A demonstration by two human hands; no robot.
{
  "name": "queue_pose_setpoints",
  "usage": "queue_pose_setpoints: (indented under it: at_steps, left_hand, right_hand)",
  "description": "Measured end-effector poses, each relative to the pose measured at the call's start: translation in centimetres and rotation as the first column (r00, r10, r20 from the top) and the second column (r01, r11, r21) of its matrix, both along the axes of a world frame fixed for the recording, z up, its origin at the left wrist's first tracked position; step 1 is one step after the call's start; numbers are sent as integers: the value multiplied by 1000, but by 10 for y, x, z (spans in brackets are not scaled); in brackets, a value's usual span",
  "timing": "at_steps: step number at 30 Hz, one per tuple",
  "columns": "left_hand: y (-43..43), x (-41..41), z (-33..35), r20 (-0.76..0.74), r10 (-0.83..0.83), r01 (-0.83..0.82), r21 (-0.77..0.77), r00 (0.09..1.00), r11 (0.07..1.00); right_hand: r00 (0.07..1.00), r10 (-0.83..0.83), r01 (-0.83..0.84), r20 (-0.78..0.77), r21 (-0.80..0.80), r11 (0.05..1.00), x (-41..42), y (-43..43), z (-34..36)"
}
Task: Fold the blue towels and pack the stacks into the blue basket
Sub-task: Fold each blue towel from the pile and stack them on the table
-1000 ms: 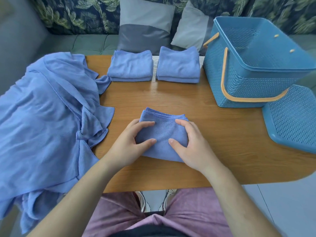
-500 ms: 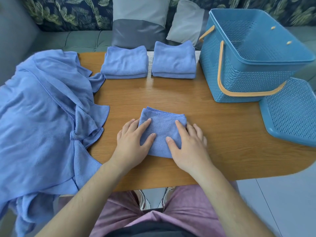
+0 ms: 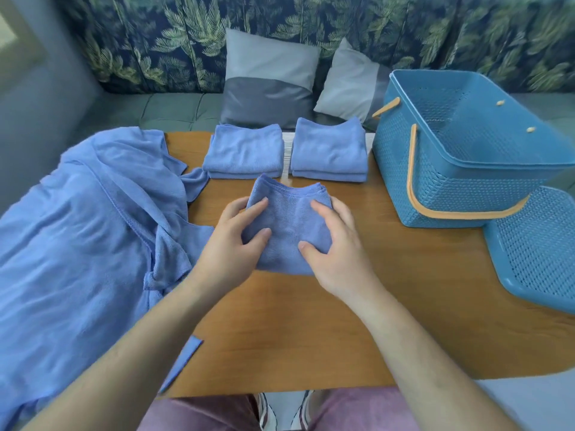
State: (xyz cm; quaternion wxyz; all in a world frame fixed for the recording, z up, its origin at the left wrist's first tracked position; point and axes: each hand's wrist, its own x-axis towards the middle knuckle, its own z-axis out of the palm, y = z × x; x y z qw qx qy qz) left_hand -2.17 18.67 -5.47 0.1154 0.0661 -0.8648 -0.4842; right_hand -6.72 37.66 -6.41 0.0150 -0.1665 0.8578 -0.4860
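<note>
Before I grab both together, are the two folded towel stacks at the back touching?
Apart. The head view shows a narrow pale gap running between the left stack and the right stack.

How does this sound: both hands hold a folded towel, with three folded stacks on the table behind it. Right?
Not quite. The head view shows two folded stacks, not three, on the table behind the folded towel; the left hand and right hand do hold it.
</note>
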Motion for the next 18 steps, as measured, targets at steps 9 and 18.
queue_pose_setpoints:
  at_steps: [9,18]
  left_hand:
    - [-103,-159,43,116,100,-85,-123,988,989]
    - [-140,-233,-12,325,177,-21,-432,929,902]
  right_hand:
    - [988,134,-146,76,186,972,-171,-103,59]
    - [990,127,-137,62,648,749,-231,-154,16]
